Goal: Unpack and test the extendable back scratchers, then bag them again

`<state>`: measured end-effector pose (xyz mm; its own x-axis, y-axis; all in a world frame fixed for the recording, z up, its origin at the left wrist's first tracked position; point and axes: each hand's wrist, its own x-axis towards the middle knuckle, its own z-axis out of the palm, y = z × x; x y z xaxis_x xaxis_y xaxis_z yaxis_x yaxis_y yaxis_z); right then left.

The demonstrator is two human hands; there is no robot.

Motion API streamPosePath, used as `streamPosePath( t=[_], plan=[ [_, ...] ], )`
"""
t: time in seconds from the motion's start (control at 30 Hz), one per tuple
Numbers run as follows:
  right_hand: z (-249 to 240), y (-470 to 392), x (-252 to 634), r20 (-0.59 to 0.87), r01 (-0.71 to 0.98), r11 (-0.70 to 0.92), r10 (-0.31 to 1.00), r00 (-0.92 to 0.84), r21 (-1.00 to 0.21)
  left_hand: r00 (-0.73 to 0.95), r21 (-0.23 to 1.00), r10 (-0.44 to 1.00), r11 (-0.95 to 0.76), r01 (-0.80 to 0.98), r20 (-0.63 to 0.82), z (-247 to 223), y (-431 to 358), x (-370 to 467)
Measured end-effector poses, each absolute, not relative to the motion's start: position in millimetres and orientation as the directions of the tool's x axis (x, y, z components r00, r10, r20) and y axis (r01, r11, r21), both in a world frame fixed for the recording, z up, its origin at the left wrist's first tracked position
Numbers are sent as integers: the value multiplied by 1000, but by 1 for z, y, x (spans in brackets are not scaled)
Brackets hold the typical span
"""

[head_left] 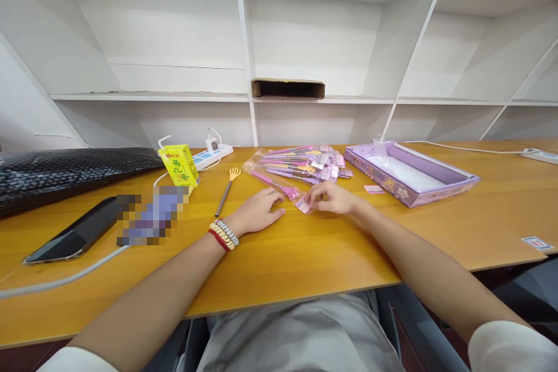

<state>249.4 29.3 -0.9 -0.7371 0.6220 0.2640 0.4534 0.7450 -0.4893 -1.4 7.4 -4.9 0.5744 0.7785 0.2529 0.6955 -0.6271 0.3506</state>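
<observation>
My right hand (330, 198) pinches a small pink card (303, 204) at the front of the pile, its fingers closed on the card's edge. Just left of it, my left hand (258, 210) rests on the table with thumb and fingers apart, holding nothing. A pink back scratcher (285, 190) in clear plastic lies right behind the two hands. Farther back is a pile of packaged back scratchers (305, 161) in pink and purple with printed cards. An unwrapped back scratcher (225, 192), with a yellow hand-shaped head and a metal rod, lies beyond my left wrist.
An open purple box (410, 177) stands at the right, with a pink label (374, 189) beside it. On the left are a yellow drink carton (179, 165), a black phone (78, 231), a blurred-out item (152, 218) and a power strip (213, 155). White shelves (174, 96) rise behind.
</observation>
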Motion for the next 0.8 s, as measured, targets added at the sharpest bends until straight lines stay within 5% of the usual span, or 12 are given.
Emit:
streamPosePath(
  t=[0.1,0.3,0.53,0.8],
  plan=[
    [3,23,247,246,481,655,707,-663,-583,522,341,800,-600,724,296,-8,11,-5],
    [-4,24,239,363,537,757,651,-666,-372,571,270,806,-590,761,154,-17,15,-9],
    [3,19,237,242,528,736,653,-717,-423,665,312,738,-662,682,115,-13,9,-3],
    [-1,23,240,192,724,584,809,-555,-367,760,396,631,-745,538,156,4,-8,6]
  ],
)
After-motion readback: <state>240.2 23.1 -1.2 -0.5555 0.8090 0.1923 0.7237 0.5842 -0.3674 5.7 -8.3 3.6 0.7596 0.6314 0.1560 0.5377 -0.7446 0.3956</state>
